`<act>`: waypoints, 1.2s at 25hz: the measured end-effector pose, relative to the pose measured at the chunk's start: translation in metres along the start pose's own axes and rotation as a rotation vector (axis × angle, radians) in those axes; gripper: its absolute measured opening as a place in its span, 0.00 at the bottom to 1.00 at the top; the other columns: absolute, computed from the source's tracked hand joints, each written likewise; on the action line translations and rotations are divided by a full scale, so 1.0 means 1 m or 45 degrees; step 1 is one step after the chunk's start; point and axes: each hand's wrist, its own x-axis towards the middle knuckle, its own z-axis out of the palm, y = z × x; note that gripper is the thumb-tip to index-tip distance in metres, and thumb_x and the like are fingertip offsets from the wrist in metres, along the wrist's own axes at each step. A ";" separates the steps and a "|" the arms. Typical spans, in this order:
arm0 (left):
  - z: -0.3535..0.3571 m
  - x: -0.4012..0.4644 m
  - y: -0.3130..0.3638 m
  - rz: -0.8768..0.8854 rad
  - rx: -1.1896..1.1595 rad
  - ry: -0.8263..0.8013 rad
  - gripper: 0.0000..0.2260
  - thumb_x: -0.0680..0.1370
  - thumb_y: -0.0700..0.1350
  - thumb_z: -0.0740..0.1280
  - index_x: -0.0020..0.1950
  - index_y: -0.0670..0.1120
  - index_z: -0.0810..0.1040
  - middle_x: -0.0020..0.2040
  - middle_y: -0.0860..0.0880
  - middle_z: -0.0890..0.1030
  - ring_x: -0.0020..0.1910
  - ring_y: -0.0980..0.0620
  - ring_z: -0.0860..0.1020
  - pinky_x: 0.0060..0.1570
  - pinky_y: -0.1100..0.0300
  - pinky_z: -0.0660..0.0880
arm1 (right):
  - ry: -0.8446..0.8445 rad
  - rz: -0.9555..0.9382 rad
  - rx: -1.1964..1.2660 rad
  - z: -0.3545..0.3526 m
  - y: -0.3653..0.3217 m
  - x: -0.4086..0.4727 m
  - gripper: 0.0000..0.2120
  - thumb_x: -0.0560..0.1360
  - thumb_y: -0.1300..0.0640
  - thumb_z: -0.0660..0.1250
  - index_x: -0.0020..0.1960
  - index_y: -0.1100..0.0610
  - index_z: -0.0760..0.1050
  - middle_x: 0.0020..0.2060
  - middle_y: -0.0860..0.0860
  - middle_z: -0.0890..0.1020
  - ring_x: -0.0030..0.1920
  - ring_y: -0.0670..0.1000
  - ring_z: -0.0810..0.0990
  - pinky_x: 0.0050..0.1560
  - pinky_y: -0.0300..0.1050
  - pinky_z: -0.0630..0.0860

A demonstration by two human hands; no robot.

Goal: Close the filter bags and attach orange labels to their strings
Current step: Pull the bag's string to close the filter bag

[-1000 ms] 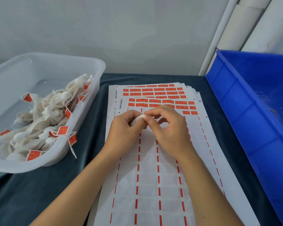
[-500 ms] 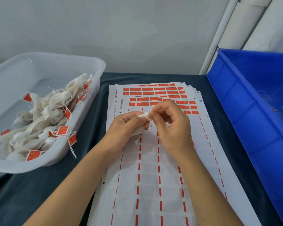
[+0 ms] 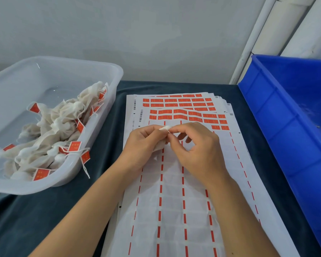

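My left hand (image 3: 144, 143) grips a small white filter bag (image 3: 160, 144), whose gathered top pokes out above my fingers. My right hand (image 3: 196, 147) pinches that top, or the string at it, between thumb and forefinger. Both hands hover over a stack of label sheets (image 3: 174, 201). Orange labels (image 3: 178, 102) remain only in the far rows; nearer rows are peeled. Most of the bag is hidden in my left palm.
A clear plastic tub (image 3: 107, 75) on the left holds several closed bags with orange labels (image 3: 75, 146). A blue crate (image 3: 285, 117) stands along the right. Dark cloth (image 3: 44, 219) covers the table; a white pipe (image 3: 256, 34) runs up the wall.
My hands have parted slightly from a tight clasp. The bag's top now shows above my left fingers and my right fingertips pinch it.
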 end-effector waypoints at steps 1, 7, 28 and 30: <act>0.001 -0.001 0.000 -0.002 0.009 0.014 0.12 0.84 0.51 0.66 0.49 0.52 0.88 0.52 0.52 0.88 0.56 0.49 0.85 0.64 0.45 0.80 | 0.014 -0.027 -0.031 0.000 0.001 0.000 0.10 0.76 0.55 0.76 0.57 0.56 0.85 0.51 0.50 0.87 0.48 0.43 0.81 0.53 0.30 0.76; 0.005 -0.001 0.003 0.009 0.076 0.069 0.12 0.84 0.52 0.66 0.47 0.54 0.88 0.50 0.53 0.88 0.54 0.48 0.86 0.59 0.46 0.83 | 0.111 -0.122 -0.200 0.005 0.001 0.000 0.09 0.78 0.53 0.74 0.54 0.58 0.84 0.48 0.53 0.88 0.46 0.51 0.85 0.52 0.39 0.78; 0.000 -0.002 0.003 0.276 0.231 -0.071 0.09 0.84 0.46 0.66 0.47 0.51 0.85 0.42 0.54 0.82 0.40 0.56 0.78 0.46 0.59 0.76 | 0.041 0.405 0.091 0.001 -0.001 0.004 0.03 0.78 0.52 0.56 0.50 0.47 0.67 0.43 0.47 0.80 0.43 0.48 0.80 0.43 0.32 0.73; 0.000 -0.001 0.001 0.311 0.311 -0.057 0.06 0.83 0.48 0.68 0.48 0.54 0.84 0.46 0.57 0.84 0.47 0.57 0.81 0.49 0.61 0.76 | 0.067 0.407 0.004 -0.001 0.000 0.003 0.03 0.78 0.55 0.58 0.49 0.47 0.68 0.43 0.48 0.79 0.43 0.50 0.79 0.43 0.34 0.73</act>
